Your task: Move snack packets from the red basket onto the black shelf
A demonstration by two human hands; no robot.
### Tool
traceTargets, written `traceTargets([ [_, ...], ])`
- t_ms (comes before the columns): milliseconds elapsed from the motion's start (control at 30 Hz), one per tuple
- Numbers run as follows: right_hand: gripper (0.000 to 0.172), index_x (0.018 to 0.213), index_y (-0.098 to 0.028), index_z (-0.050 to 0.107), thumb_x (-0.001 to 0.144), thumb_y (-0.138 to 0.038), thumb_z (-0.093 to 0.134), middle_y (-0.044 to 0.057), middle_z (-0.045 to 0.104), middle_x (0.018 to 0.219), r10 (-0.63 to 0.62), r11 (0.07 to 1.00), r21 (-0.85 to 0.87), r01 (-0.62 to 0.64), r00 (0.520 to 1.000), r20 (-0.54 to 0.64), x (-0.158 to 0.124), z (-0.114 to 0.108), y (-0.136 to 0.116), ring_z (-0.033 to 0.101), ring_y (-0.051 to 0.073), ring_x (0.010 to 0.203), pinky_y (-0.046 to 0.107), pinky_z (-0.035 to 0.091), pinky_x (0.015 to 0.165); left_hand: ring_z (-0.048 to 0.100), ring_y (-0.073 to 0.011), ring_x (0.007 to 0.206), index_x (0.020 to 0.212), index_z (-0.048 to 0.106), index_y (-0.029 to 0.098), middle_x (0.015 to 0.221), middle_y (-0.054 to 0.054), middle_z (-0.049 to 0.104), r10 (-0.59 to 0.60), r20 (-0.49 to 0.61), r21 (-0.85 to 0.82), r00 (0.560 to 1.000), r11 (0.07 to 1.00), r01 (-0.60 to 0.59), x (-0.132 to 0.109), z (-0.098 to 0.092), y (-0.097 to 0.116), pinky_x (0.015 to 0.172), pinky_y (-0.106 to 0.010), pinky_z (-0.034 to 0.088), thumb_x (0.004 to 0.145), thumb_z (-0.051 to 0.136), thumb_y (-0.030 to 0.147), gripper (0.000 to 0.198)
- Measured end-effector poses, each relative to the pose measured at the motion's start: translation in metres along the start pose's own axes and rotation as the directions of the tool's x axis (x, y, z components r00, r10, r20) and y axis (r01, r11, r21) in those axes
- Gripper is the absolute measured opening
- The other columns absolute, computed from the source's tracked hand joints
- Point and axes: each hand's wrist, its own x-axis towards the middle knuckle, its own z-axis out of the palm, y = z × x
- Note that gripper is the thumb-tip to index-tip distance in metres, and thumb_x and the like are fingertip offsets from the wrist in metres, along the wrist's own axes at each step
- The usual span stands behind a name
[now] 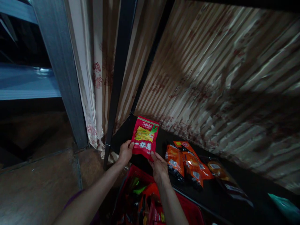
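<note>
A red snack packet (145, 136) with yellow sticks and a green stalk printed on it is held between both hands over the left end of a black shelf (185, 187). My left hand (126, 152) pinches its lower left edge. My right hand (159, 167) grips the lower right corner, thumb on the front. Several orange snack packets (174, 161) lie on the shelf just right of my right hand. Below my forearms stands a red basket (134, 170) with colourful packets in it, partly hidden by my right arm.
Farther right on the shelf lie a brown and clear packet (219, 170) and a teal packet (284, 204). A pleated, printed curtain (199, 72) hangs behind. A dark upright post (120, 68) stands close to my left hand. Tiled floor (42, 184) and a grey metal frame (58, 62) are at left.
</note>
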Motion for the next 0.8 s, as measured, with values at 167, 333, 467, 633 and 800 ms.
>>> traceTargets([
  [167,0.028,0.068,-0.019,0.067,0.047,-0.019,0.086,-0.004,0.071,0.06,-0.024,0.997,0.077,0.025,1.0,-0.019,0.05,0.029,-0.017,0.064,0.01,0.05,0.017,0.055,0.047,0.06,-0.0223,0.079,0.07,0.065,0.022,0.075,-0.005,0.067,0.107,-0.141,0.207,0.984,0.975,-0.077,0.057,0.03,0.032,0.079,-0.031,0.04,0.072,0.058,0.012,0.012],
  [333,0.023,0.063,-0.019,0.065,0.049,-0.015,0.083,-0.005,0.067,0.051,-0.038,0.994,0.097,0.048,0.994,-0.1,0.092,0.061,-0.018,0.061,0.009,0.044,0.015,0.053,0.042,0.06,-0.0251,0.095,0.068,0.065,0.024,0.081,-0.006,0.069,0.022,-0.297,0.244,0.955,0.968,0.054,0.105,0.043,0.041,0.088,-0.033,0.039,0.072,0.062,0.013,0.012],
  [467,0.019,0.061,-0.018,0.062,0.054,-0.013,0.079,-0.006,0.064,0.048,-0.061,0.997,0.048,0.068,0.99,-0.124,0.115,0.078,-0.013,0.06,0.009,0.043,0.018,0.054,0.044,0.061,-0.0264,0.098,0.075,0.067,0.022,0.086,-0.009,0.071,0.016,-0.303,0.302,0.953,0.95,0.08,0.124,0.039,0.037,0.089,-0.034,0.039,0.075,0.062,0.015,0.009],
  [633,0.014,0.063,-0.018,0.06,0.06,-0.011,0.072,-0.005,0.063,0.05,-0.101,0.991,-0.101,0.086,0.984,-0.15,0.136,0.088,-0.004,0.061,0.011,0.047,0.022,0.055,0.049,0.065,-0.0231,0.096,0.095,0.069,0.02,0.099,-0.011,0.071,0.097,-0.292,0.634,0.952,0.765,0.116,0.13,0.038,0.036,0.084,-0.03,0.044,0.086,0.047,0.017,0.023],
  [800,0.01,0.063,-0.02,0.06,0.062,-0.013,0.067,-0.005,0.062,0.049,-0.141,0.971,-0.214,0.105,0.977,-0.161,0.15,0.09,0.006,0.062,0.013,0.047,0.023,0.054,0.047,0.066,-0.0238,0.093,0.103,0.066,0.018,0.1,-0.012,0.071,0.142,-0.291,0.759,0.946,0.636,0.138,0.126,0.038,0.032,0.077,-0.031,0.047,0.088,0.044,0.017,0.027],
])
